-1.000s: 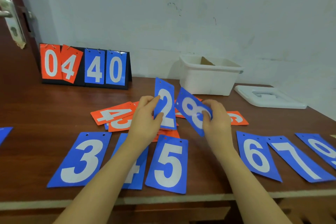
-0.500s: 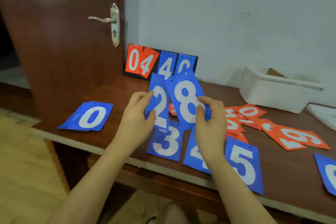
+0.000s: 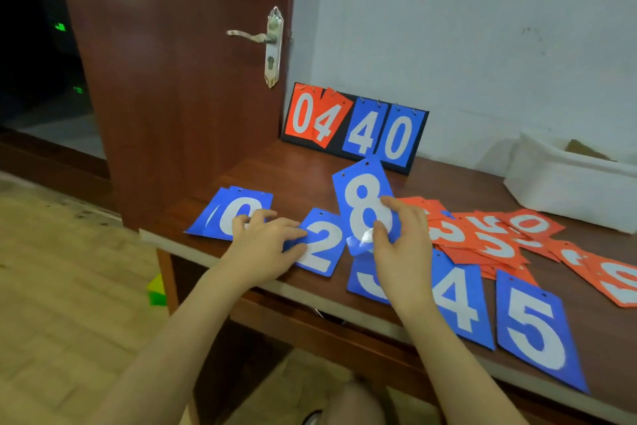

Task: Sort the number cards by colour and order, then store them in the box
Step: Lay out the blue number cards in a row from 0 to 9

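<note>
My left hand point(image 3: 265, 245) pinches the left edge of the blue 2 card point(image 3: 320, 248), which lies low on the table beside the blue 0 card point(image 3: 241, 212); other fingertips touch the 0. Another blue card peeks out under the 0. Between thumb and fingers, my right hand point(image 3: 400, 245) holds the blue 8 card point(image 3: 365, 204) tilted up above the 2. The blue 3 point(image 3: 365, 283) is partly hidden under my right wrist, followed by the blue 4 point(image 3: 455, 304) and blue 5 point(image 3: 537, 328). Orange cards point(image 3: 482, 238) lie in a loose pile. The white box point(image 3: 568, 186) stands at the back right.
A flip scoreboard point(image 3: 355, 128) reading 04 40 stands against the wall. A brown door point(image 3: 172, 80) with a metal handle point(image 3: 255, 36) borders the table's left end. The table's front edge point(image 3: 193, 250) runs just below the blue row.
The view has swung left. My left hand has lowered the blue 2 down to the table beside the 0. My right hand still holds the 8 up.
</note>
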### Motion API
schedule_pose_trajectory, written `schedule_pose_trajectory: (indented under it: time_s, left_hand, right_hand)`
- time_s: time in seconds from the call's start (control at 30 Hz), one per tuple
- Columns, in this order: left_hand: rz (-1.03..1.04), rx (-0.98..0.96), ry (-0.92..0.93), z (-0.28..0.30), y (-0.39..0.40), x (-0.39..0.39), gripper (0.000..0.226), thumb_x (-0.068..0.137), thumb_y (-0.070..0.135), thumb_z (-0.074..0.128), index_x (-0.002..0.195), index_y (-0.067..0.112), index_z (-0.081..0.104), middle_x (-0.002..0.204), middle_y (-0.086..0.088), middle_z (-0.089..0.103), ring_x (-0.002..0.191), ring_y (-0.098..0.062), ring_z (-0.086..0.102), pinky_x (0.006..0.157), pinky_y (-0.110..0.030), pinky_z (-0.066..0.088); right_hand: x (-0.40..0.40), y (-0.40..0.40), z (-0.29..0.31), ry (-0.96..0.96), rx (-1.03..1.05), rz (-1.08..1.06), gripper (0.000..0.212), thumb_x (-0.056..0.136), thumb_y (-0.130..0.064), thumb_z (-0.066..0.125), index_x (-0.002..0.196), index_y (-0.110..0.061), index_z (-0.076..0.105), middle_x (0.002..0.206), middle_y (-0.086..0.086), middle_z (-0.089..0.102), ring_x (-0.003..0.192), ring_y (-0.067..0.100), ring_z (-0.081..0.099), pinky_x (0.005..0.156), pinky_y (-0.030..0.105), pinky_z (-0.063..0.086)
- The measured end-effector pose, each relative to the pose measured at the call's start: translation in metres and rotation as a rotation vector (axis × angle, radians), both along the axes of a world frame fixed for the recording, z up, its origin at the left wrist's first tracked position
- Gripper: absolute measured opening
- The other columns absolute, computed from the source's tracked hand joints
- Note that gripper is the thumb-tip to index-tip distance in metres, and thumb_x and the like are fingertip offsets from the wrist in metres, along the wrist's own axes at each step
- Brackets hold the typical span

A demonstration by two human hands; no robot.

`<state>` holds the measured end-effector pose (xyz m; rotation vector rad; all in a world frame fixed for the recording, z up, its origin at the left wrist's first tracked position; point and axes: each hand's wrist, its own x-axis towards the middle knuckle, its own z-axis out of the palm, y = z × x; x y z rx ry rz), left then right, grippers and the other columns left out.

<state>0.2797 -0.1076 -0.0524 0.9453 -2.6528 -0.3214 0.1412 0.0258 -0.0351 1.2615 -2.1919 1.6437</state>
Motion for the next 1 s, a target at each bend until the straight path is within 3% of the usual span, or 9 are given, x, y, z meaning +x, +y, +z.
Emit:
schedule_pose_trajectory:
  time_s: [0.1,0.23,0.43,0.5,0.6,0.7,0.8,0.87,1.0]
  left_hand:
    - [-0.018,-0.023,0.039,-0.005,0.009,-0.008,0.039,0.09,0.05,0.044,0.126,0.035,0.05,0.14,0.018,0.039,0.133,-0.014,0.022,0.105,-0.04,0.009]
    - [0.019,-0.054,0.335,-0.001,0.022,-0.021,0.054,0.089,0.053,0.043,0.139,0.033,0.033,0.15,0.009,0.026,0.135,-0.012,0.024,0.107,-0.037,0.011]
    - [-0.208,-0.335,0.54,0.042,0.067,-0.073,0.068,0.085,0.052,0.043,0.144,0.029,0.019,0.156,-0.001,0.011,0.14,-0.022,0.016,0.104,-0.033,0.015]
    - [-0.175,-0.217,0.613,0.052,0.083,-0.092,0.077,0.083,0.048,0.055,0.145,0.026,0.015,0.155,-0.004,0.01,0.139,-0.022,0.019,0.104,-0.035,0.018]
    - [-0.26,0.209,0.684,0.051,0.115,-0.126,0.086,0.079,0.037,0.067,0.145,0.03,0.012,0.147,0.0,0.023,0.129,-0.019,0.039,0.103,-0.041,0.037]
    - [-0.407,0.493,0.757,0.041,0.16,-0.164,0.073,0.078,0.02,0.071,0.137,0.03,0.03,0.129,0.005,0.041,0.098,-0.013,0.061,0.085,-0.037,0.053]
    - [-0.42,0.409,0.767,0.037,0.205,-0.202,0.063,0.078,0.006,0.068,0.133,0.019,0.041,0.114,0.004,0.043,0.079,-0.015,0.06,0.073,-0.023,0.051]
    - [-0.446,0.372,0.726,0.034,0.229,-0.224,0.059,0.077,0.003,0.067,0.131,0.014,0.045,0.109,0.004,0.043,0.079,-0.018,0.056,0.073,-0.018,0.046]
    - [-0.464,0.388,0.585,0.022,0.264,-0.259,0.055,0.077,0.007,0.069,0.128,0.009,0.05,0.111,-0.009,0.051,0.07,-0.003,0.046,0.069,-0.009,0.034]
  right_hand:
    - [-0.009,0.008,-0.001,-0.007,-0.015,-0.021,0.032,0.092,-0.003,0.05,0.122,-0.013,0.055,0.116,-0.004,0.045,0.097,-0.007,0.038,0.079,-0.007,0.028]
    - [-0.018,0.021,0.001,-0.026,-0.016,0.019,0.033,0.092,-0.004,0.051,0.121,-0.02,0.054,0.116,-0.009,0.048,0.101,-0.003,0.042,0.08,-0.007,0.031]
    - [-0.046,0.066,0.011,0.045,-0.028,0.118,0.045,0.089,0.0,0.054,0.127,-0.026,0.05,0.123,-0.022,0.052,0.116,-0.005,0.046,0.09,0.021,0.043]
    - [-0.06,0.087,0.011,0.024,-0.107,0.06,0.042,0.088,-0.002,0.056,0.124,-0.024,0.053,0.123,-0.017,0.055,0.116,-0.001,0.049,0.092,0.028,0.046]
    - [-0.078,0.123,0.01,-0.056,-0.192,-0.02,0.038,0.089,-0.006,0.058,0.122,-0.025,0.055,0.126,-0.01,0.057,0.117,0.006,0.052,0.091,0.031,0.049]
    - [-0.098,0.162,0.005,-0.056,-0.197,-0.108,0.044,0.089,-0.004,0.058,0.124,-0.03,0.052,0.125,-0.012,0.055,0.113,-0.012,0.047,0.092,0.009,0.042]
    - [-0.12,0.201,-0.004,0.057,-0.062,-0.252,0.048,0.087,-0.005,0.058,0.131,-0.024,0.049,0.121,-0.01,0.051,0.104,-0.022,0.041,0.084,-0.004,0.032]
    - [-0.135,0.228,-0.009,0.089,0.043,-0.333,0.049,0.088,-0.009,0.059,0.133,-0.023,0.048,0.118,-0.007,0.051,0.097,-0.019,0.044,0.082,0.003,0.039]
    - [-0.156,0.275,-0.013,0.056,0.222,-0.409,0.047,0.091,-0.024,0.056,0.136,-0.028,0.044,0.116,-0.005,0.054,0.092,0.006,0.05,0.092,0.041,0.044]
